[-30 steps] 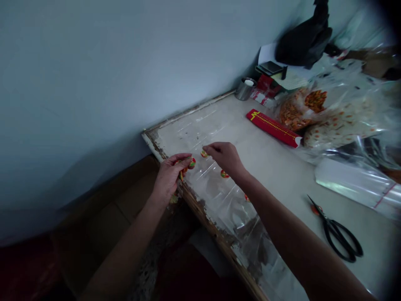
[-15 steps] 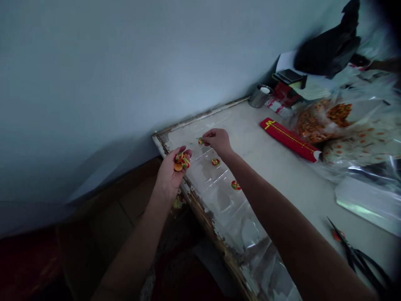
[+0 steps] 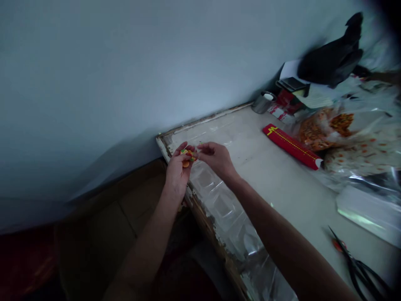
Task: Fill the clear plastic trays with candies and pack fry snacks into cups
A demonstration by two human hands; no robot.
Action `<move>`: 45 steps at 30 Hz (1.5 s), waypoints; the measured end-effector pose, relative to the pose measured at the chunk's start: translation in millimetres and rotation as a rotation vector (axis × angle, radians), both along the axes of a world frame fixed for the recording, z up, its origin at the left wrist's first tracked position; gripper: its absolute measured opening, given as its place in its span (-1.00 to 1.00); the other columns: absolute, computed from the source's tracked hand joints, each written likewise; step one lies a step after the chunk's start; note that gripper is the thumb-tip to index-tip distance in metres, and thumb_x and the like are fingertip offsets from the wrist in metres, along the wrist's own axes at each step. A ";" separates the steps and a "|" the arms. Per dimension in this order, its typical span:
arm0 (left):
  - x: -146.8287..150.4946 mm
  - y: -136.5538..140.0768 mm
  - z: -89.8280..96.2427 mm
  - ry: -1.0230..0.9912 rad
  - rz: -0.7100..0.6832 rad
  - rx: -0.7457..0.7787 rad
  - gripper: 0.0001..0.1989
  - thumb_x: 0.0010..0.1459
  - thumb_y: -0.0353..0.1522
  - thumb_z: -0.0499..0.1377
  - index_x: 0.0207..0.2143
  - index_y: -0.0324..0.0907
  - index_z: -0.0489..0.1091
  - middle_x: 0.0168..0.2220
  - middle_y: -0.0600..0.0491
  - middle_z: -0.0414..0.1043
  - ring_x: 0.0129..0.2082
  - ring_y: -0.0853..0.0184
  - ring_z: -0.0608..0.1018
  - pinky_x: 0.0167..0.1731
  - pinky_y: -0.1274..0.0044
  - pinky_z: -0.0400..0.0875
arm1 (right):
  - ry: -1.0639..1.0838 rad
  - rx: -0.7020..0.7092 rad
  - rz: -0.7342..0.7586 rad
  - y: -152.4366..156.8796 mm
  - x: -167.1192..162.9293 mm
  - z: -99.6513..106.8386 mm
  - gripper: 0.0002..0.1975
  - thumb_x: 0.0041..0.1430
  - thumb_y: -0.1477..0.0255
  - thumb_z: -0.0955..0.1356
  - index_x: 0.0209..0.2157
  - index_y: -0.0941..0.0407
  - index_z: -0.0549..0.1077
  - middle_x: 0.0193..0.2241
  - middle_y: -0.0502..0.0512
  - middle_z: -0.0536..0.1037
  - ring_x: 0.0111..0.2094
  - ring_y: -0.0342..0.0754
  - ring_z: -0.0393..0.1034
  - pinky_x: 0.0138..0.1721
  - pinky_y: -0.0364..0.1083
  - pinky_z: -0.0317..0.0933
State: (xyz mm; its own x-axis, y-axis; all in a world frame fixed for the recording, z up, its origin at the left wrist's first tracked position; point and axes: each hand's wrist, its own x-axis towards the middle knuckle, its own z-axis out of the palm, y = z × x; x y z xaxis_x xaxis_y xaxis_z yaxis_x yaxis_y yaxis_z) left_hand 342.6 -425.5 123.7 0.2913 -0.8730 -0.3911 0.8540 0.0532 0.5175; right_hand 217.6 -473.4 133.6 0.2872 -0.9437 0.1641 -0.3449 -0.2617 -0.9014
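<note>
My left hand (image 3: 178, 171) is cupped palm-up at the table's corner, closed around several small round colourful pieces (image 3: 185, 164), patterned red, green and yellow, some plain orange. Beside it, my right hand (image 3: 217, 159) has thumb and fingers drawn together at the edge of these pieces. Whether one is pinched between its fingertips, I cannot make out. Clear plastic packaging (image 3: 222, 207) with square moulded shapes lies along the table's edge under my right forearm. The spots behind my right hand and forearm are hidden.
On the pale table (image 3: 278, 184) with worn wooden edges lie a red sleeve (image 3: 291, 146), black scissors (image 3: 354, 261), clear bags with orange contents (image 3: 316, 129) and a white strip (image 3: 369, 213). A metal cup (image 3: 263, 103) and black bag (image 3: 332, 58) stand by the wall. Below is a cardboard box (image 3: 106, 213).
My right hand has moved from placing a round piece on the plastic back to my left hand's pieces. The left fingers have curled in more. The view has shifted slightly.
</note>
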 end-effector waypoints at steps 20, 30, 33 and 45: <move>60.2 22.0 9.3 -0.227 -0.063 0.015 -0.91 0.18 -0.49 0.27 -0.23 -0.30 0.48 -0.12 -0.16 0.60 -0.15 0.26 0.66 -0.20 0.53 0.59 | 0.514 -0.052 -0.238 -132.2 81.2 -15.6 -0.83 0.09 0.46 0.43 -0.27 0.10 0.68 -0.26 0.16 0.67 -0.16 0.05 0.54 -0.12 -0.09 0.32; 45.3 -14.2 14.3 -0.556 -0.250 0.139 -0.63 -0.20 -0.28 0.53 -0.35 -0.26 0.55 -0.44 0.01 0.58 -0.49 0.41 0.59 -0.66 0.72 0.22 | -0.291 0.385 0.136 -36.1 29.2 -2.9 -0.54 0.12 0.01 0.43 -0.28 0.15 0.64 -0.45 0.06 0.60 -0.45 -0.14 0.42 -0.43 -0.19 0.17; 27.7 -12.8 9.3 -0.626 -0.339 0.154 -0.54 -0.30 -0.20 0.57 -0.39 -0.26 0.54 -0.48 0.00 0.56 -0.53 0.42 0.56 -0.65 0.71 0.19 | -0.418 0.443 0.167 -10.2 2.3 -1.6 -0.60 -0.05 0.09 0.53 -0.31 0.12 0.66 -0.48 0.01 0.59 -0.46 -0.16 0.38 -0.41 -0.19 0.15; -21.9 -37.3 27.1 -0.198 -0.331 0.109 -0.78 0.07 -0.60 0.25 -0.20 -0.29 0.49 -0.23 -0.14 0.60 -0.26 0.33 0.67 -0.32 0.65 0.57 | -0.275 0.308 -0.161 -120.3 -83.8 14.0 -0.76 -0.07 0.33 0.55 -0.36 0.17 0.61 -0.43 0.09 0.64 -0.46 -0.14 0.49 -0.39 -0.20 0.37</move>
